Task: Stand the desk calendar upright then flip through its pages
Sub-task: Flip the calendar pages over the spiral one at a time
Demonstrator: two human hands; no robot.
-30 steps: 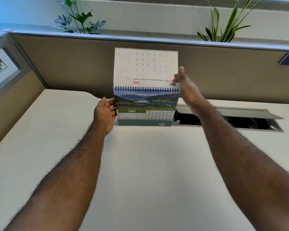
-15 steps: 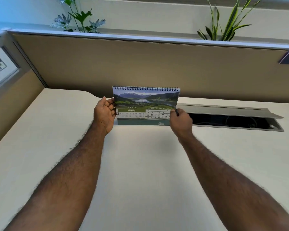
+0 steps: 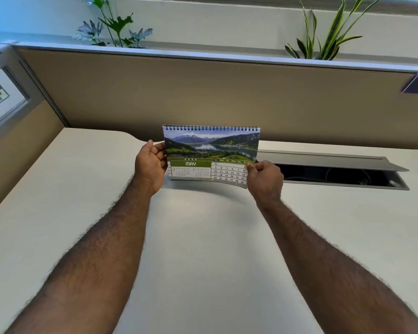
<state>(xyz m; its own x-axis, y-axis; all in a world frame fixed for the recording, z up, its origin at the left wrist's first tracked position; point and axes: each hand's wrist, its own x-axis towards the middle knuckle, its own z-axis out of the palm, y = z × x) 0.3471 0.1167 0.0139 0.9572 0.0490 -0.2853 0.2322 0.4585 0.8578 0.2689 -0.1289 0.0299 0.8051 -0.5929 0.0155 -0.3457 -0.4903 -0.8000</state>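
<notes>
The desk calendar (image 3: 210,150) stands upright near the back of the white desk (image 3: 203,237), its spiral binding on top. Its front page shows a mountain lake photo and the MAY grid. My left hand (image 3: 151,166) grips the calendar's left edge. My right hand (image 3: 263,175) pinches the lower right corner of the MAY page, and that corner curls forward off the stand.
An open cable hatch (image 3: 336,174) with a raised grey lid lies in the desk just right of the calendar. A beige partition (image 3: 227,97) closes off the back and left side. Two plants (image 3: 114,25) stand behind it.
A page that stood flipped up above the binding went over the back. My right hand dropped from the top to the lower right corner and now lifts the MAY page.
</notes>
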